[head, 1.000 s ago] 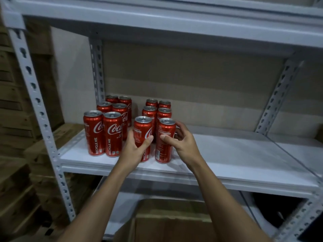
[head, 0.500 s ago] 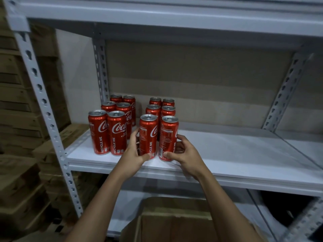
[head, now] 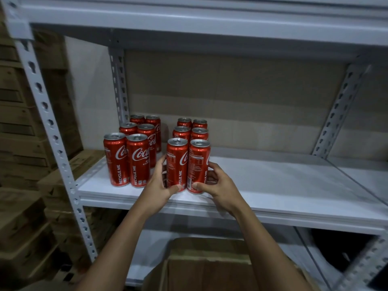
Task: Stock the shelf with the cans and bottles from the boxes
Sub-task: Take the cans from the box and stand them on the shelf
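12 red Coca-Cola cans stand upright on the white shelf (head: pixel 273 185), left of frame centre, in 2 blocks of 6. The left block (head: pixel 134 148) sits apart from the right block (head: pixel 190 148). A cardboard box (head: pixel 210 269) lies open at bottom centre.

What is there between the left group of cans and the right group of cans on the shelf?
In the head view, a strip of bare white shelf separates the left group from the right group. At its front, the left hand's fingers reach into it.
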